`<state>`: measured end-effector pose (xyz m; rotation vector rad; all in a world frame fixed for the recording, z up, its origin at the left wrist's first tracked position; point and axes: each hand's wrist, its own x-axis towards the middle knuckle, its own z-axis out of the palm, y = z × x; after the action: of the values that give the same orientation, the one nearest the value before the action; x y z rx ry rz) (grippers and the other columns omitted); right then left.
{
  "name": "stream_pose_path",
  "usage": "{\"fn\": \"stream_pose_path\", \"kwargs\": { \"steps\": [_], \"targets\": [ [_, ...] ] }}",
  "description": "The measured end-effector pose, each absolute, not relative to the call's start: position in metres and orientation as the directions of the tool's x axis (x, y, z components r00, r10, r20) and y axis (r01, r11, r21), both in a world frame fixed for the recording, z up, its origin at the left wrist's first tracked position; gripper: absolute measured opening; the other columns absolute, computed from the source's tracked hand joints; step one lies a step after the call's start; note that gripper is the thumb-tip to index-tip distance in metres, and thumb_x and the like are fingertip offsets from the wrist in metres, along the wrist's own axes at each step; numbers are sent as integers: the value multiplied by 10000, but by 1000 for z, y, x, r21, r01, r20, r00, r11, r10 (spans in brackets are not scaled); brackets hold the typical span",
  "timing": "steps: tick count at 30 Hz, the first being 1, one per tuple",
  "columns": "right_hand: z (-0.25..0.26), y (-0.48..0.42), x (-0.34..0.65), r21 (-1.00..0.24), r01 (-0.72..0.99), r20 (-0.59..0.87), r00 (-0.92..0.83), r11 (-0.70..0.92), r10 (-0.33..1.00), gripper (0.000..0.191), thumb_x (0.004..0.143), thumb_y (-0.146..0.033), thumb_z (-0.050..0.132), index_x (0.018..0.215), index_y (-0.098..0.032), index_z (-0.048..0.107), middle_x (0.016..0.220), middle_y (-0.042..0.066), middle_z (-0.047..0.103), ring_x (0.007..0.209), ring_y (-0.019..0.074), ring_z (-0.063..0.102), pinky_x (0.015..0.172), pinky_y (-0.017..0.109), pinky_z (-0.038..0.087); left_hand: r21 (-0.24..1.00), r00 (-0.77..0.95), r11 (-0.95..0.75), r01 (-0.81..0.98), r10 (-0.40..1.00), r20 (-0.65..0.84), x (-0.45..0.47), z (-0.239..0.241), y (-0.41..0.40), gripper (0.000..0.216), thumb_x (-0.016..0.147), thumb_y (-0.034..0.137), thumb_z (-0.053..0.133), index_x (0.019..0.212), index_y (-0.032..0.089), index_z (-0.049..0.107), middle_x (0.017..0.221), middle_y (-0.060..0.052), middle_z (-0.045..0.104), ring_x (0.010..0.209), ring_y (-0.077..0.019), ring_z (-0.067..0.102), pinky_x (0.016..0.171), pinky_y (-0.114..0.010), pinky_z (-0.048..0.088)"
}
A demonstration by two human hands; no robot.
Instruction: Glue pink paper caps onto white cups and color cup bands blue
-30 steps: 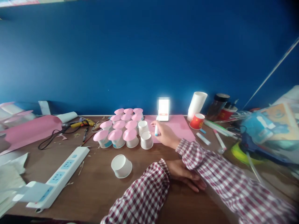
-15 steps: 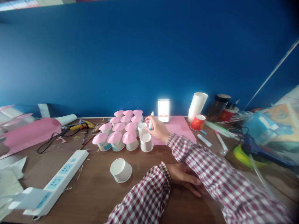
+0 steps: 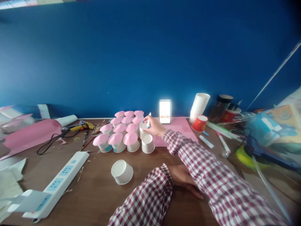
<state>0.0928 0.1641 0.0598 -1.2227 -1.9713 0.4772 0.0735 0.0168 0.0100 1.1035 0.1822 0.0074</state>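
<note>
My right hand (image 3: 154, 126) is closed round a white marker with a blue end (image 3: 148, 123), held steeply above an upturned white paper cup (image 3: 142, 133) at the back. Just in front of that stands another upturned white cup (image 3: 147, 143). To their left are rows of several white cups topped with pink paper discs (image 3: 130, 138). Flat on the brown table, partly hidden under the right forearm, my left hand (image 3: 184, 177) rests with fingers stretched and holds nothing. A lone upturned cup (image 3: 122, 171) stands nearer, left of the left sleeve.
A bright phone (image 3: 165, 111) leans at the wall behind pink paper (image 3: 182, 130). On the right are stacked white cups (image 3: 198, 106), a red cup (image 3: 199, 124), a marker cap (image 3: 205, 133) and a glue gun (image 3: 263, 152). A power strip (image 3: 60, 182) lies left.
My right hand has shifted a little left and up with the marker, over the back bare cup. My left hand and the cups stay put.
</note>
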Motion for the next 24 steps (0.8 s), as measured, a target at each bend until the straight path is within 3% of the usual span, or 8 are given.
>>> {"fn": "stream_pose_path", "kwargs": {
  "steps": [4,9,11,13,17,20,22,24],
  "targets": [
    [67,161,100,-705,525,445,-196,477,874,407,669,-306,704,1005,-208,496,989,56,622,832,169,615,703,307,502,853,994,516,81,15,-104,77,3,21,601,562,409,768,1070,133,600,1067,-119,609,1008,-302,585,909,-572,386],
    [84,148,122,-724,491,541,-34,485,841,371,692,-321,670,998,-206,494,1008,59,609,931,190,597,719,309,501,816,997,578,32,35,-64,74,1,23,452,638,369,731,1007,135,615,927,-85,635,862,-222,635,789,-435,489],
    [93,136,138,-697,526,600,54,488,798,356,702,-335,658,988,-197,499,1008,62,603,912,191,593,715,307,493,789,982,607,-92,186,-29,75,5,24,413,649,355,726,968,119,614,880,-97,640,827,-216,640,731,-379,511],
    [102,119,157,-660,588,652,137,469,746,345,710,-354,650,975,-185,507,990,62,598,865,187,588,710,309,485,776,894,576,-255,446,-37,77,9,26,387,641,356,731,909,106,606,783,-89,638,739,-192,641,650,-316,518],
    [112,74,192,-634,636,698,229,439,678,308,741,-361,629,967,-187,513,932,41,603,783,162,584,669,286,486,807,495,342,-481,866,-71,83,16,33,356,672,398,695,854,117,574,642,-17,572,569,-104,573,479,-188,443],
    [105,44,207,-669,616,688,302,416,660,325,747,-350,634,1001,-193,507,993,56,601,865,177,588,707,293,495,817,230,199,-541,970,-84,83,17,42,417,673,407,689,964,135,564,776,-22,594,625,-80,573,487,-161,426],
    [95,33,211,-685,609,680,338,399,650,323,759,-349,625,1015,-194,504,1009,64,600,899,187,584,740,311,493,806,189,178,-565,978,-84,81,17,47,440,683,412,678,1004,133,564,872,-42,612,599,-55,559,476,-152,405],
    [82,28,210,-692,625,668,364,362,649,326,758,-362,626,1011,-191,511,992,67,604,880,193,582,743,325,491,765,221,204,-612,972,-83,79,15,50,402,683,412,677,940,121,572,795,-29,616,564,-51,549,473,-155,398]
  ]
}}
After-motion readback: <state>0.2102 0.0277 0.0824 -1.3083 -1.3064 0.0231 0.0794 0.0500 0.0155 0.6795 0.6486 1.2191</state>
